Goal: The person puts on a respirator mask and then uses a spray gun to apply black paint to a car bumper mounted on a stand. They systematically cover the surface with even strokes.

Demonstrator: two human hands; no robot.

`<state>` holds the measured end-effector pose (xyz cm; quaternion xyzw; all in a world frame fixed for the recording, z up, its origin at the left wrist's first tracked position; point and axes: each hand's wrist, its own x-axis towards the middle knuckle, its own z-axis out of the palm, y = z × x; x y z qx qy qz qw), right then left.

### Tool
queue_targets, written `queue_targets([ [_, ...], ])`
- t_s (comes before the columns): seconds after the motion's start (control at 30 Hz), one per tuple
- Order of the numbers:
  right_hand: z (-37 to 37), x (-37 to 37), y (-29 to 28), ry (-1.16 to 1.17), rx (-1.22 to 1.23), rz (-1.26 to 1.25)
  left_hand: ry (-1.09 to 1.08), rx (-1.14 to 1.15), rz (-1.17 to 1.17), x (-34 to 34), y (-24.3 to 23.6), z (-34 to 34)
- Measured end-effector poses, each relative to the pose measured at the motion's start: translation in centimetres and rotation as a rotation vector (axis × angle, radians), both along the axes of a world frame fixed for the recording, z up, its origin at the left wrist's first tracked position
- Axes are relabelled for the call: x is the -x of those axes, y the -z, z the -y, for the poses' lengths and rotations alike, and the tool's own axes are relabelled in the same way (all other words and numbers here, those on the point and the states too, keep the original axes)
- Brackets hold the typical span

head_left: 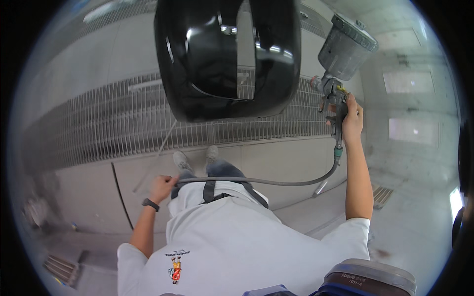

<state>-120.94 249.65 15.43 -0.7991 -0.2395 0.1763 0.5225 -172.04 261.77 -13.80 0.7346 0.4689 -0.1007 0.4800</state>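
Observation:
My right hand (pixel 352 120) is wrapped round the grip of a spray gun (pixel 332 93), its fingers at the trigger side. A grey paint cup (pixel 347 48) with a ridged lid sits tilted on top of the gun. The nozzle faces left, toward a glossy black car bumper (pixel 207 64) hanging ahead of me, with a gap between them. From a green fitting (pixel 337 152) below the grip, a grey air hose (pixel 276 182) curves left across my waist. My left hand (pixel 163 187), a dark band on its wrist, is closed on that hose.
Metal floor grating (pixel 113 118) runs across under the bumper. A thin stand leg (pixel 168 138) slants down from the bumper. A dark line (pixel 121 195) lies on the floor at left. Pale walls with light panels (pixel 409 82) rise at right. A respirator filter (pixel 370 278) covers the lower right.

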Motion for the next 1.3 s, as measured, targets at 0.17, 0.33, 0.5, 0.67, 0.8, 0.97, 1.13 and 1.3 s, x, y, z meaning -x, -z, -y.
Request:
queue_targets([
  [0.17,-7.4,3.7,0.5,-0.387,0.133,-0.029,-0.139,-0.036,0.003,1.1,-1.9,0.8],
  [0.33,-13.6,6.4,4.5,-0.564,0.294,-0.038,-0.304,-0.102,-0.042,1.2,-2.8,4.3],
  [0.5,-16.9,7.9,7.7,-0.673,0.279,0.033,-0.482,-0.062,-0.073,1.6,-1.6,9.1],
  [0.67,-17.2,7.7,7.7,-0.748,0.305,0.016,-0.535,-0.027,-0.052,1.3,0.0,11.9],
  [0.8,-15.9,6.4,5.7,-0.688,0.399,0.024,-0.512,-0.023,-0.008,-0.1,0.8,11.9],
  [0.97,-12.6,4.3,3.7,-0.656,0.538,0.081,-0.453,0.007,-0.003,-2.6,1.1,11.3],
  [1.13,-11.3,4.6,2.9,-0.615,0.508,0.098,-0.457,0.005,0.031,-3.2,0.9,11.3],
  [1.3,-13.8,6.1,4.7,-0.671,0.307,0.029,-0.469,-0.012,0.03,-1.6,1.6,11.0],
])
